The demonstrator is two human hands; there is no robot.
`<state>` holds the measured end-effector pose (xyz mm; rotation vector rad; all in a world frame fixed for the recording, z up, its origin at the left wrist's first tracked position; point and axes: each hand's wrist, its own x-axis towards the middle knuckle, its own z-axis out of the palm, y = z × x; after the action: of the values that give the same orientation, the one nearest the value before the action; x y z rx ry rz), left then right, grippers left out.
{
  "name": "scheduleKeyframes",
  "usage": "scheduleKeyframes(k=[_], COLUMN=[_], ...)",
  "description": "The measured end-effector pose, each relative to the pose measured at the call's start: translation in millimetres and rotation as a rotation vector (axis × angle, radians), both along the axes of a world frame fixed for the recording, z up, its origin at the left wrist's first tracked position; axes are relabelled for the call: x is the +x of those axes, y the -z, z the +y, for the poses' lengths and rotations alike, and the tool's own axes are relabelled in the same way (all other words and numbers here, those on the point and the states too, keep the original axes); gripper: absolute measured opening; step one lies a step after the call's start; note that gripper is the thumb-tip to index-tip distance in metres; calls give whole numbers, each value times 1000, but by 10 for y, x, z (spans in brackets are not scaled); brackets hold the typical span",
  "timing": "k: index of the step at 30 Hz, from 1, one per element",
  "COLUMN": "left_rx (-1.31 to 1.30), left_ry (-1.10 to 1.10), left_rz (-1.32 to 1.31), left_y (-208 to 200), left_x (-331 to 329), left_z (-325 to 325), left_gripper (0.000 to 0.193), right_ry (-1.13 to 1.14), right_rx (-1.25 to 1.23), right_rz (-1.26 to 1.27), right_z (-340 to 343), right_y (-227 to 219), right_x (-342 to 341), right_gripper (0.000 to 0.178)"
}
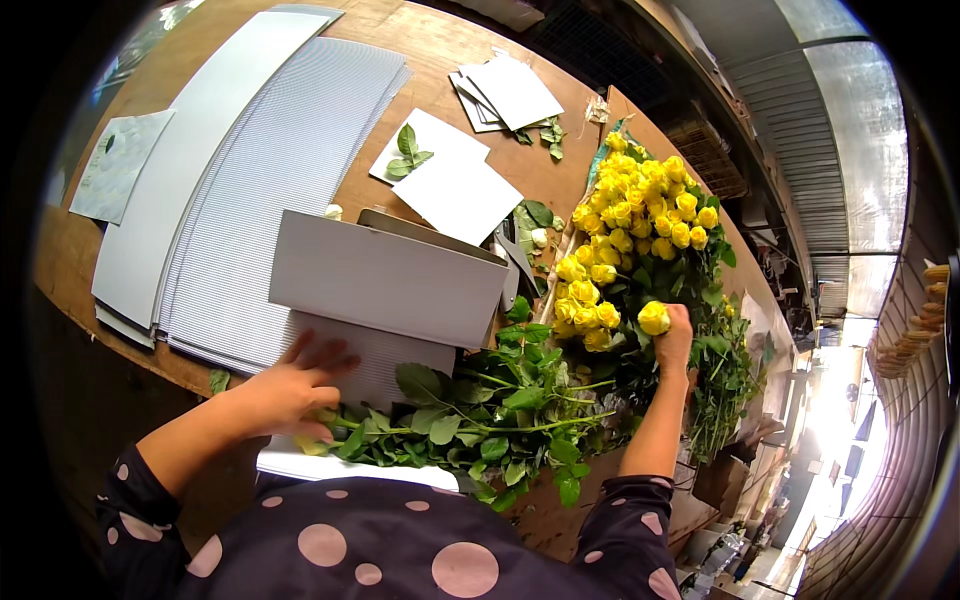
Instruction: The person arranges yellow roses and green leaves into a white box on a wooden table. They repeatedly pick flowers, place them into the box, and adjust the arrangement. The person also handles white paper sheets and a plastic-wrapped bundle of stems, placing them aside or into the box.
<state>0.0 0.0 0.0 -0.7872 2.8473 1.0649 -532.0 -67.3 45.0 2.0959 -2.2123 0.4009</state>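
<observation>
My right hand (675, 342) is closed around a yellow rose (654, 318) just below its bloom, over the right side of the bench. Its stem is hidden among dark leaves. My left hand (285, 390) is smeared by motion, its fingers spread apart beside the lower edge of a folded grey-white cardboard (390, 275). Under those fingers a blurred yellow bloom (312, 445) partly shows. Leafy green stems (480, 430) lie across the bench edge between my hands. A big bunch of yellow roses (640, 200) rests beyond my right hand.
Corrugated sheets (285, 150) cover the left of the wooden table (440, 45). White cards (458, 195) with loose leaves lie near the middle, another pile of cards (510, 90) farther back. Grey-handled shears (512, 260) lie right of the folded cardboard. More green stems (720, 400) lie at right.
</observation>
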Motion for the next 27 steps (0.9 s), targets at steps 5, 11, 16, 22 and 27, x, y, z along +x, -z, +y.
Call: scheduleKeyframes(k=[5, 11, 16, 22, 27], left_rx=[104, 51, 32, -31, -124], left_ry=[-21, -54, -35, -52, -83], left_rz=[36, -20, 1, -13, -29], left_y=[79, -32, -51, 0, -81], left_x=[-227, 74, -40, 29, -4], left_z=[179, 33, 16, 96, 153], left_gripper=[33, 33, 32, 33, 32], right_ry=[11, 57, 179, 88, 37], right_rx=[-576, 238, 289, -84, -427], right_rz=[209, 114, 179, -156, -371], right_z=[332, 381, 700, 780, 1063], right_y=[-919, -593, 880, 831, -1], right_x=[242, 810, 90, 61, -14], right_gripper=[10, 19, 29, 22, 18])
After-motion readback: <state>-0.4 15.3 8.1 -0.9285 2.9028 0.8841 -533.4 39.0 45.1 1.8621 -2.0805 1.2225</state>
